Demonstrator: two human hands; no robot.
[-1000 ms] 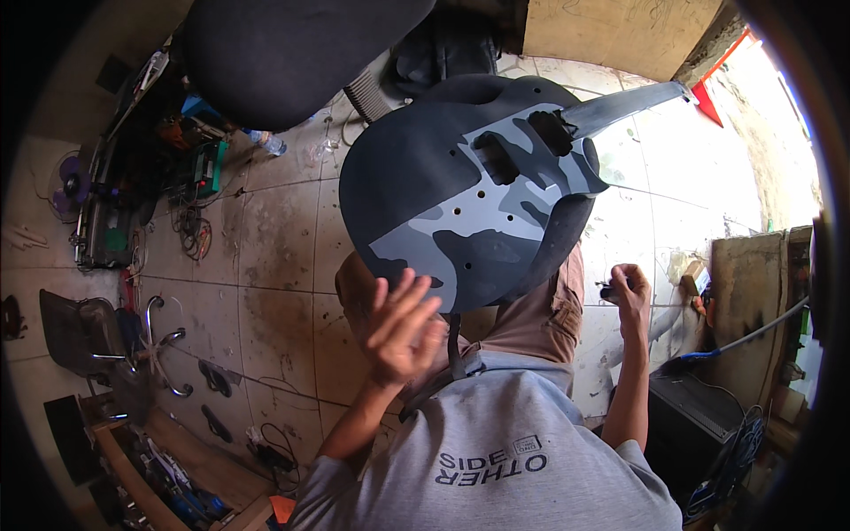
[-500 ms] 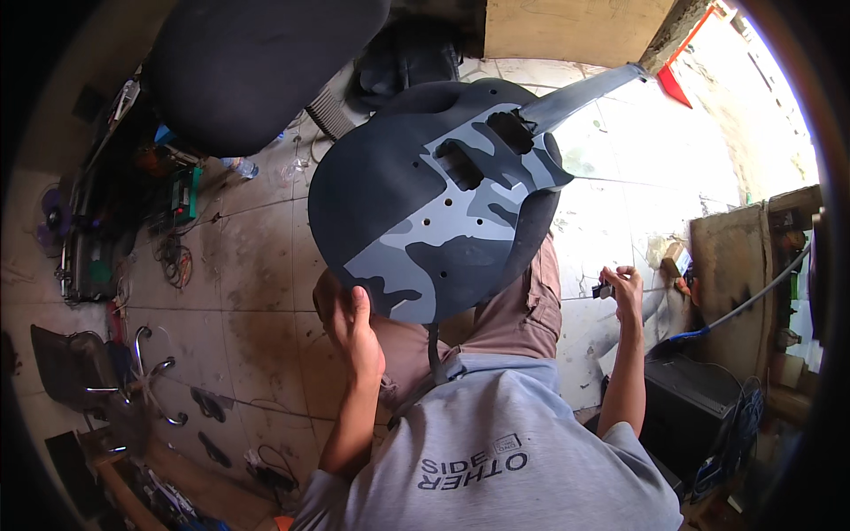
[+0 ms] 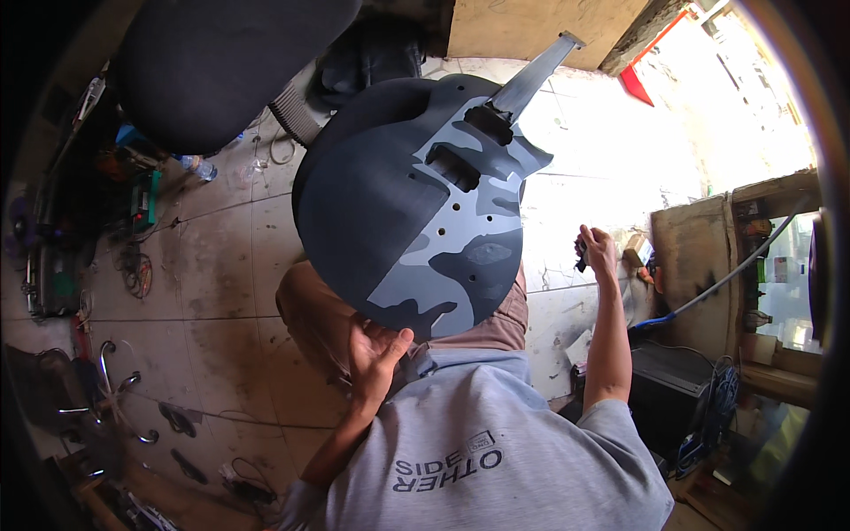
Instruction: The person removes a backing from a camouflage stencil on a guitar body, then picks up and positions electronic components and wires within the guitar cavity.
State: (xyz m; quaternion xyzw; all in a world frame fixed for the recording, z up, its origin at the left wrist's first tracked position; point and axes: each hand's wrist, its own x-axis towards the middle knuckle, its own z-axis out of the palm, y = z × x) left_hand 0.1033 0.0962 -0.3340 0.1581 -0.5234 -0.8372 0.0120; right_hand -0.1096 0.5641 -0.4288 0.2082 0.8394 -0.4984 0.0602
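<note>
An electric guitar body [image 3: 354,221] in matt grey camouflage rests over my lap, its bare grey neck [image 3: 536,75] pointing to the far right. Two cut-out cavities and several small drilled holes show in its face. A paler patch [image 3: 490,253] marks the lower right of the face. My left hand [image 3: 374,358] grips the near edge, thumb toward the face and fingers partly hidden beneath. Off to the right, apart from the guitar, my right hand [image 3: 602,252] is closed around a small dark piece [image 3: 581,255] whose kind I cannot make out.
A black chair seat [image 3: 221,71] looms at the far left, near a plastic bottle [image 3: 199,168]. A chair's metal base [image 3: 115,389] stands at left. On the right are a black box [image 3: 664,380], a wooden cabinet [image 3: 695,257] and a grey hose [image 3: 739,274].
The guitar has turned counter-clockwise, its neck swinging left. My left hand has shifted right along with its near edge. My right hand has moved forward with the small dark piece.
</note>
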